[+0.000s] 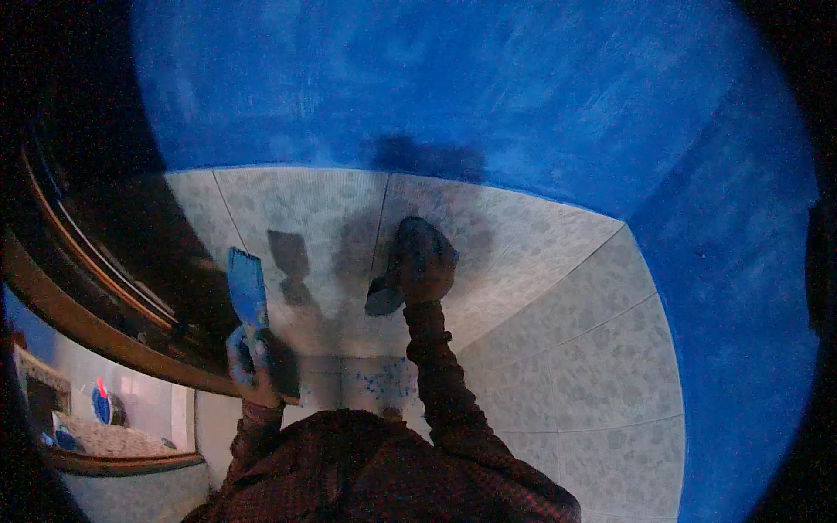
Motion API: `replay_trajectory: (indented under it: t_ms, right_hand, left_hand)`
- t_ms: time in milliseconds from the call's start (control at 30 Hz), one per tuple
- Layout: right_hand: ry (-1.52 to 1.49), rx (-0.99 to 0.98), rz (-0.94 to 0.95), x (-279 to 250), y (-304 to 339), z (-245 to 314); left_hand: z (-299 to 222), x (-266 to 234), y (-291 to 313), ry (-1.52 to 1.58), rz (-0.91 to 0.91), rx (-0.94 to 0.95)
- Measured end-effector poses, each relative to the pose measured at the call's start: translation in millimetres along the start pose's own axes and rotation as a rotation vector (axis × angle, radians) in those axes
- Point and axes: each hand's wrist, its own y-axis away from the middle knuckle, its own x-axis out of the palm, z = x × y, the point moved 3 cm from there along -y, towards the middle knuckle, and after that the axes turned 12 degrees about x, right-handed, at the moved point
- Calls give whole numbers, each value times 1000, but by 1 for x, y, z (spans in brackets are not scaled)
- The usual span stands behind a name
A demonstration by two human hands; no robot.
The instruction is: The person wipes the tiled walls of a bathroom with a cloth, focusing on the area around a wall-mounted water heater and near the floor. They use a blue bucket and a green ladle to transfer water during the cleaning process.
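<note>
My left hand [247, 355] is closed around the handle of a wide flat paintbrush [248, 279], its upper end coated in blue. The brush points up, in front of the pale patterned tiles [288, 196], and casts a shadow on them. A dark flat shape [283, 362] shows beside that hand; what it is cannot be made out. My right hand [432, 270] is raised against the tiles, below the blue-painted wall [453, 78]. Its fingers are closed on a dark rag-like thing [384, 299] that sticks out to the left. Dim light hides its details.
Tiles turn a corner on the right [575, 366], with blue wall above them. At left is a dark recess with a curved brown edge [122, 353]. Below it, an opening [131, 410] shows a round blue thing [103, 406]. Blue spots [384, 380] lie low in the middle.
</note>
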Motion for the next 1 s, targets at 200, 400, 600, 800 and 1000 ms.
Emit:
replay_trajectory:
  t_ms: [200,400,600,800,1000]
  right_hand:
    - [-112,-132,-472,-27,-45,1]
    - [-18,4,-18,-16,3,-10]
    - [-89,-250,-446,-38,-57,16]
    - [-587,89,-77,62,17,-87]
    - [111,-254,27,-2,5,-29]
  left_hand:
    - [-20,16,-1,36,61,-26]
    - [-22,28,0,154,36,-59]
    - [-22,29,-7,148,24,-32]
    - [-3,37,0,204,-59,-96]
    - [-8,34,-3,191,-69,-78]
